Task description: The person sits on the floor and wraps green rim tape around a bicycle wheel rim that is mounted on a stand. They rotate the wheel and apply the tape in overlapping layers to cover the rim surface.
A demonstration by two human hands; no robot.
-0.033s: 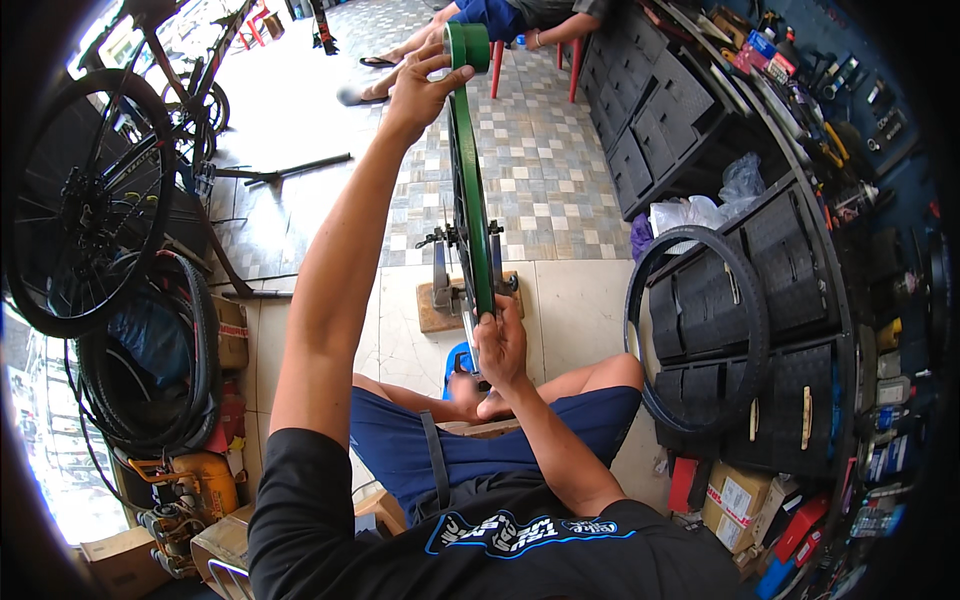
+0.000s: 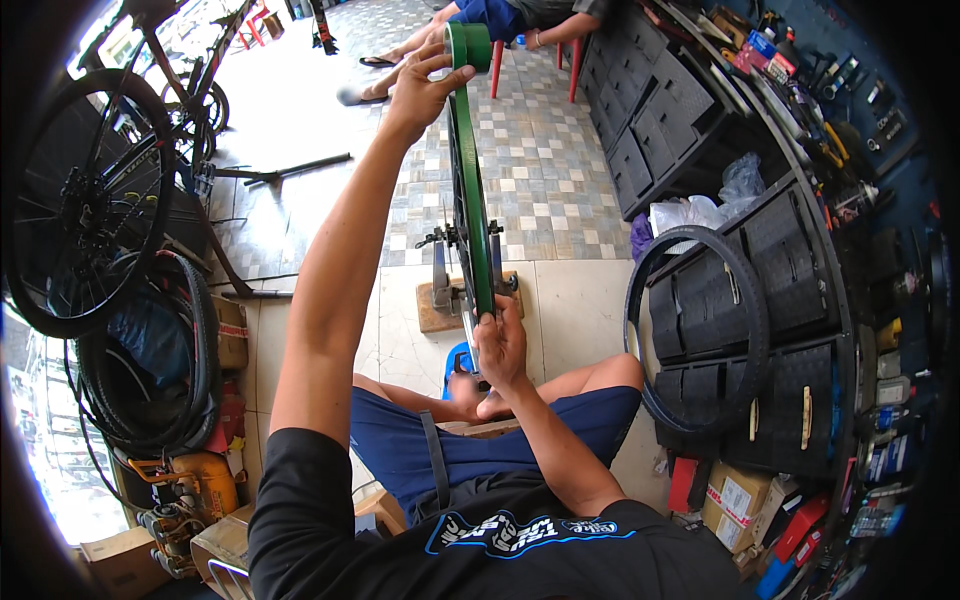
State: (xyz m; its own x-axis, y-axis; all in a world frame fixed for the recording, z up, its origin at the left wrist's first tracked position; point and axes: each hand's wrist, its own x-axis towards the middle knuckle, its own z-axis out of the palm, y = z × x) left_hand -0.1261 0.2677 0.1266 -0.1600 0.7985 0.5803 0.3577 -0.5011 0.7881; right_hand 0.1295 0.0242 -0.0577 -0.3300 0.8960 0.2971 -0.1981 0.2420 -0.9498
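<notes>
A bicycle wheel stands edge-on in front of me in a wheel stand with a wooden base. Green tape runs along its rim, from the far end down to my right hand. Stretched far forward, my left hand grips the roll of green tape with fingers and thumb. My right hand is closed around the near part of the rim, its thumb on the rim by the tape's near end. Some of its fingers are hidden behind the wheel.
A loose tyre leans on dark drawers at right. To the left are a bicycle and hanging tyres. A blue object lies under the wheel. Another person's legs are beyond, near a red stool.
</notes>
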